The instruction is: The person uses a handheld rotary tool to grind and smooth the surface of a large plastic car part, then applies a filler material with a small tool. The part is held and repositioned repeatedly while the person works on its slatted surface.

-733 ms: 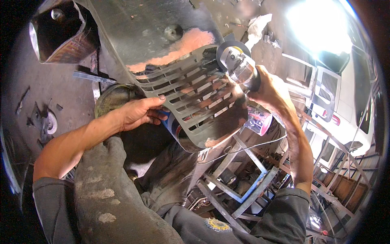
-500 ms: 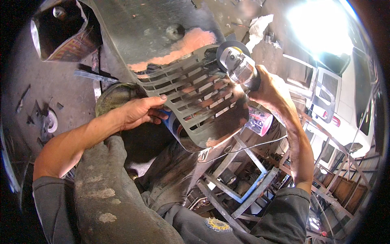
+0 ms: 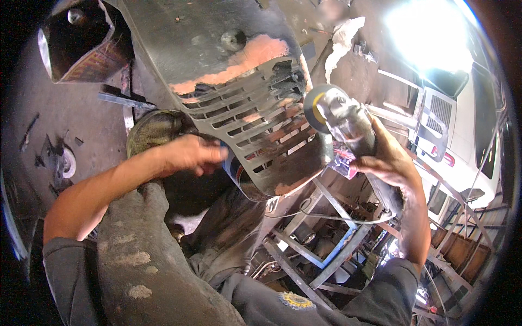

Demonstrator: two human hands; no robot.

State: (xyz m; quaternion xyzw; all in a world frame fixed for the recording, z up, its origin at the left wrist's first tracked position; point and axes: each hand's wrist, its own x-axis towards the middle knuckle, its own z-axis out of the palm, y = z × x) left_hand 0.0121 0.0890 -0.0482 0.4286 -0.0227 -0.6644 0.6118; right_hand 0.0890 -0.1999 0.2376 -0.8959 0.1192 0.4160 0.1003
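Observation:
My right hand is wrapped round the body of an angle grinder. The grinder's disc is off the right edge of a dark grey panel with a slotted grille end. Orange-pink filler or primer forms a band above the slots, and some slats have worn reddish patches. My left hand is beside the panel's left edge, by a blue round container under it. Motion smears its fingers, so their hold does not show.
An open metal can lies at the upper left. Welded metal frames stand low on the right, with the grinder's cord crossing them. Farther right is a white vehicle. Scraps and a small wheel lie on the left floor.
My right hand has drawn the grinder right and down, away from the grille, and turned it. My left hand's thumb has come off the panel's edge, and the hand now blurs.

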